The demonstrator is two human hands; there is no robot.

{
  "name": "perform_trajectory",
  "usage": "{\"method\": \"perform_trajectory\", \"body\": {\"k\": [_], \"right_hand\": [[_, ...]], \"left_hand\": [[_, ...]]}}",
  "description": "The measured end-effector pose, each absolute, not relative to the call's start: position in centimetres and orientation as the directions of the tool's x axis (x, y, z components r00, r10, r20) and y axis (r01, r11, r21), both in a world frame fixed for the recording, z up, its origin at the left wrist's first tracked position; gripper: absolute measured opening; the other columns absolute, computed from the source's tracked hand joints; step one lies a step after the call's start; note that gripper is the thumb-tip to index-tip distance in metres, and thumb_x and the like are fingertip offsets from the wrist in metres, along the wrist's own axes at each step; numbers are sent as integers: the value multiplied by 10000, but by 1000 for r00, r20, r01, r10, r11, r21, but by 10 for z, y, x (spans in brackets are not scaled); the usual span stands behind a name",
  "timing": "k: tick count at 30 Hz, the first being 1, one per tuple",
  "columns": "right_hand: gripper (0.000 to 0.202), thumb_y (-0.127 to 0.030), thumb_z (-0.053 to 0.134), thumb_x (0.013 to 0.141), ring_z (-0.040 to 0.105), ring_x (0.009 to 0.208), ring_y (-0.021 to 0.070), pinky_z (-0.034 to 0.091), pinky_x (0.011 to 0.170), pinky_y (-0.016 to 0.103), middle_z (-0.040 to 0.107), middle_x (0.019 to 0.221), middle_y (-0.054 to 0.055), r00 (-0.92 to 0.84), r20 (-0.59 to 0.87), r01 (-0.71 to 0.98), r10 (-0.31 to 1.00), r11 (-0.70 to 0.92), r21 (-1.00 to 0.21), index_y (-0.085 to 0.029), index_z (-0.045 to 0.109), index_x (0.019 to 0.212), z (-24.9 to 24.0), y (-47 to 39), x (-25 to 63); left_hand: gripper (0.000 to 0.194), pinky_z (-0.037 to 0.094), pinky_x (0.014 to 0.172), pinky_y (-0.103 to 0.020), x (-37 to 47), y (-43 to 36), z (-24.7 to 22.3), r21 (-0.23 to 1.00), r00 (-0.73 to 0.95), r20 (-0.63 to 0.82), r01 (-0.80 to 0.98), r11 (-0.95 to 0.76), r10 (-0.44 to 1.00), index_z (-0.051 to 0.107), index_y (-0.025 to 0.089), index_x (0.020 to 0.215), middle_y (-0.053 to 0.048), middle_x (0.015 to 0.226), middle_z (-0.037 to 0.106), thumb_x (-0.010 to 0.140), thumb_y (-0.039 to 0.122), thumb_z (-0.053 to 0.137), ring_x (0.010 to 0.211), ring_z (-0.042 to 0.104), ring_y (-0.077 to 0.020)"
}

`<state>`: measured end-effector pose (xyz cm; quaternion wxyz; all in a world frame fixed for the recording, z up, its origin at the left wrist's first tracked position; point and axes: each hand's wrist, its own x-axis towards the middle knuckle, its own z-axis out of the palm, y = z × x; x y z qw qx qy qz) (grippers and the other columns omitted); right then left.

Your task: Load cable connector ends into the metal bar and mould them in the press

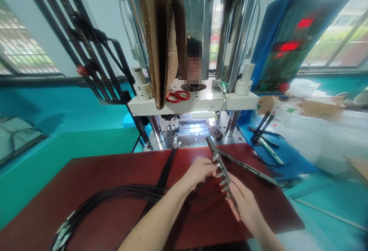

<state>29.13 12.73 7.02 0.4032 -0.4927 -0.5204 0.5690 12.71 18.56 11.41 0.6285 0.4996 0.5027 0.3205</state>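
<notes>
In front of the press [201, 107], the metal strip [223, 169] slanted lengthwise toward it; my right hand [244, 201] clasped the end away from it; my left hand [201, 169], nearer the press, pinched an apparent cable end [214, 159].

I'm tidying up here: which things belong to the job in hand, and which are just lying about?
Likely the job:
slotted metal bar, held in the right hand
black cables
second metal bar

Apparently lying about:
red-handled scissors
utility knife
cardboard

Red display digits [289, 46] blurred, right fingers [235, 212] partly hidden (behind metal strip [223, 169])
</notes>
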Motion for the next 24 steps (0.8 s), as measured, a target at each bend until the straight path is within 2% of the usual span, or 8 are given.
{"method": "perform_trajectory", "body": {"k": [5,8,10,12,14,16,21,24], "right_hand": [[555,-498,381,852,320,286,58,269,270,148,375,397,-89,-228,-119,140,966,-88,-986,-166,382,1296,75,127,285],[520,-482,393,858,320,305,53,280,284,148,378,420,-86,-211,-106,114,972,-83,-990,-157,416,1264,76,128,285],[519,-483,414,851,320,311,53,277,279,151,390,439,-81,-180,-106,68,978,-95,-993,-145,430,1244,75,128,287],[545,-497,436,836,316,303,54,269,265,156,401,444,-77,-150,-115,18,982,-113,-993,-131,429,1240,73,128,289],[571,-508,450,825,311,295,54,258,258,156,408,436,-75,-127,-129,-19,983,-132,-991,-123,419,1246,71,129,290],[576,-504,461,822,305,298,49,253,263,152,416,434,-73,-112,-133,-44,985,-139,-989,-124,415,1253,71,129,291],[573,-497,493,806,309,318,48,276,282,149,419,437,-71,-113,-151,-68,982,-160,-985,-146,426,1255,77,125,288],[548,-492,508,798,302,330,43,269,288,140,428,447,-67,-94,-168,-49,981,-173,-984,-156,461,1228,80,123,287]], "left_hand": [[193,122,390,-218,125,186,106,951,291,-308,129,282,906,537,142,512,75,368,289,643,282,511,357,217,-50],[235,201,425,-202,124,187,104,981,238,-176,120,151,955,562,127,583,40,473,427,694,329,515,429,323,-56],[243,228,445,-193,121,189,108,998,143,-63,41,57,988,554,131,657,40,536,443,714,366,528,467,342,-55],[241,197,423,-184,115,191,116,994,67,-28,-104,35,997,517,159,752,74,521,365,709,392,562,438,278,-42],[274,147,395,-180,109,190,123,965,100,-59,-250,82,993,474,195,843,100,491,287,722,427,557,403,209,-39],[273,120,377,-175,105,188,127,942,174,-88,-305,139,981,451,216,867,109,465,265,752,456,511,379,181,-41],[174,93,346,-183,105,186,124,958,230,-261,-59,281,938,459,170,626,89,412,339,671,311,552,329,204,-25],[123,57,345,-199,112,187,122,933,256,-355,34,358,899,470,165,556,92,366,305,632,250,516,304,173,-24]]}}
